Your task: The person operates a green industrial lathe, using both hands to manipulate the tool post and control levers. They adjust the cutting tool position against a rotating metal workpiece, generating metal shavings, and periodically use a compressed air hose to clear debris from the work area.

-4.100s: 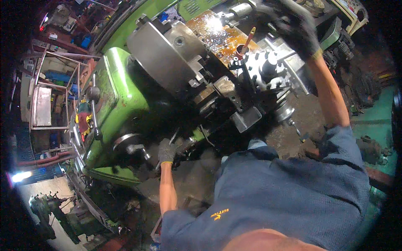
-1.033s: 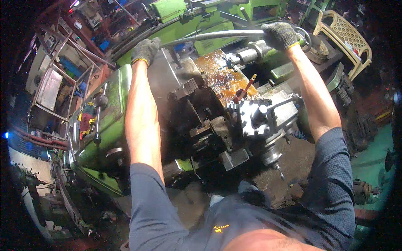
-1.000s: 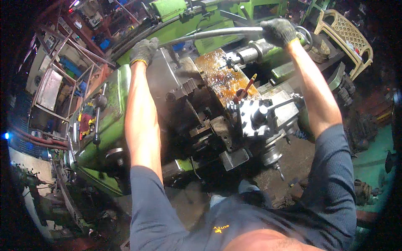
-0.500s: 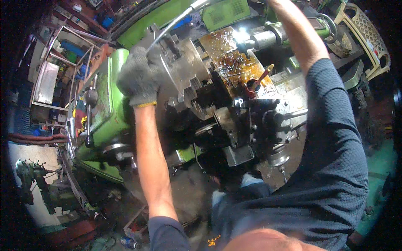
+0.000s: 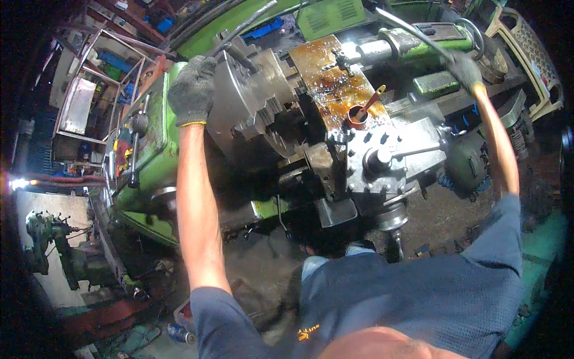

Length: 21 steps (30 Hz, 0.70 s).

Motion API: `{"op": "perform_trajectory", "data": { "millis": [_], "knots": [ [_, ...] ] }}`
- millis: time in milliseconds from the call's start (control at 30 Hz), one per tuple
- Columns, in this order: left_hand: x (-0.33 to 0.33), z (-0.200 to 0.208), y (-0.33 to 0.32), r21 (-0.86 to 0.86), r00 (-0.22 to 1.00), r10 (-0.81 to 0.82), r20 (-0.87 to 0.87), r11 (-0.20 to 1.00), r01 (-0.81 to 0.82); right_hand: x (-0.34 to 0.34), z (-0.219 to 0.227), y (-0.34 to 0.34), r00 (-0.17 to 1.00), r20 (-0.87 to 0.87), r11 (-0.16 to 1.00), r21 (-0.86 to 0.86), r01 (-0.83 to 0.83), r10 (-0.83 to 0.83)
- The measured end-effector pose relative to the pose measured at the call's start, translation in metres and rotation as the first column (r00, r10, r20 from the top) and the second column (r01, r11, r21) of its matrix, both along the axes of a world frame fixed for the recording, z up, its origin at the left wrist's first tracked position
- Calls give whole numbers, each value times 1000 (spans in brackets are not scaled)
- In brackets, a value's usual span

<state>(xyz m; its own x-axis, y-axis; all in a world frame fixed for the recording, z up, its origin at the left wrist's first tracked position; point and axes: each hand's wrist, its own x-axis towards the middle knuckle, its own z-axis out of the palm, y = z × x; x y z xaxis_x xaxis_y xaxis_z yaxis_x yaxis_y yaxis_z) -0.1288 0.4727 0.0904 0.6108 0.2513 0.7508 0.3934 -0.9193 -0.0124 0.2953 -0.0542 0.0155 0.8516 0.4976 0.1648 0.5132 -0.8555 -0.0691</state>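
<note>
My left hand (image 5: 192, 93), in a dark grey knit glove with a yellow cuff edge, is closed round the lower end of a grey metal rod (image 5: 248, 23) beside the lathe chuck (image 5: 242, 90). That rod slants up and right over the chuck. Far to the right, my right hand (image 5: 464, 73), gloved alike and slightly blurred, grips one end of a long metal bar (image 5: 412, 31). The bar points up and left above the tailstock (image 5: 427, 43), apart from the rod. The chuck's stepped jaws (image 5: 269, 116) face right.
An oily brown board (image 5: 326, 69) lies right of the chuck, with a brush in a reddish cup (image 5: 357, 118) on it. Nearer me stands the tool post (image 5: 378, 160) with its lever. The green headstock (image 5: 156, 128) is at left, and a beige plastic chair (image 5: 526, 51) at far right.
My right hand has come down from beyond the top edge to the far right, carrying the long bar away from the rod. My left hand has shifted slightly left and up.
</note>
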Motion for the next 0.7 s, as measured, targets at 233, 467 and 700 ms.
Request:
{"op": "perform_trajectory", "data": {
  "millis": [233,467,700],
  "knots": [
    [-32,-6,-215,-252,897,-407,-175,899,358,-248,-117,-163,876,-482,962,221,158,-33],
    [2,54,-94,330,973,-175,-153,919,217,-328,-102,-128,717,-680,916,173,363,-156],
    [36,42,36,-510,801,-508,-317,803,308,-312,-119,-82,739,-673,949,216,228,-24]
  ]
}}
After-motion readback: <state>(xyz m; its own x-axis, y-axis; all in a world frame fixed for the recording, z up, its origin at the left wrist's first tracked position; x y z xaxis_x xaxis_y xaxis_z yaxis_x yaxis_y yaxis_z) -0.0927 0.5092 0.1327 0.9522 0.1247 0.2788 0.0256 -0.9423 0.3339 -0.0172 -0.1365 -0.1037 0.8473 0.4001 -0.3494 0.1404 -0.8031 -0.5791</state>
